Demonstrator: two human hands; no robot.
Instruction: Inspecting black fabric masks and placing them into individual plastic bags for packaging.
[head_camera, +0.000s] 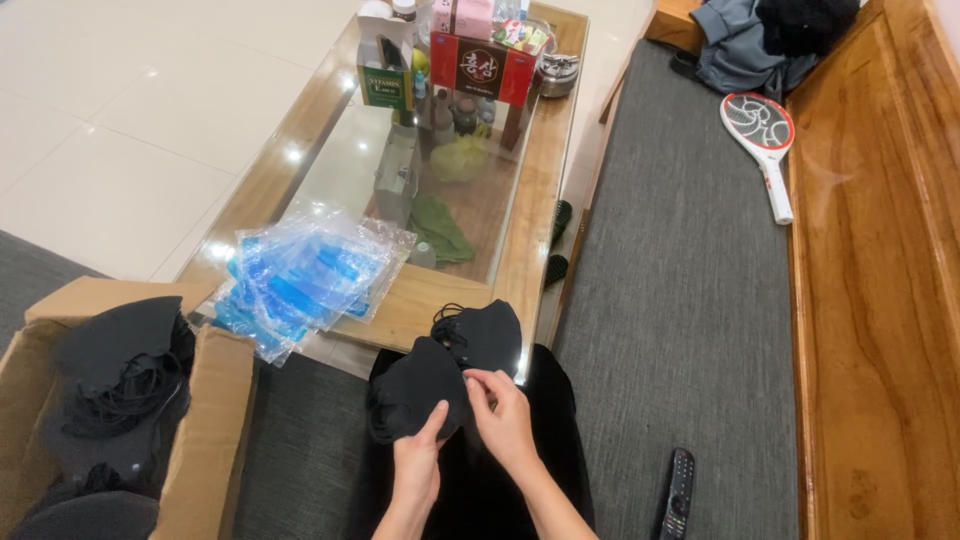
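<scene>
- Hands first: the left hand grips the lower rim of a black face mask, a soft matte cloth piece with a rounded, cupped shape, thumb pressed flat on its front.
- The right hand pinches the same mask at its right edge, fingertips drawn narrow together on the fabric or its thin ear loop; which of the two cannot be told.
- The held mask sits over the person's dark-clothed lap, just short of the near edge of the counter.
- A second black mask, same matte cloth, lies on the counter's near edge, touching the held one, its thin elastic loops bunched at its left.
- A heap of clear plastic sleeves, glossy and crinkled with blue print, sprawls over the near left corner of the counter.
- The counter has a glass top framed in pale glossy wood; boxes and bottles crowd its far end.
- A brown cardboard box, flaps open, stands on the grey carpet to the left, filled with more black masks and tangled loops.
- A slim black remote control lies on the carpet to the right.
- A red and white racket-shaped swatter rests against a polished wooden bench.
</scene>
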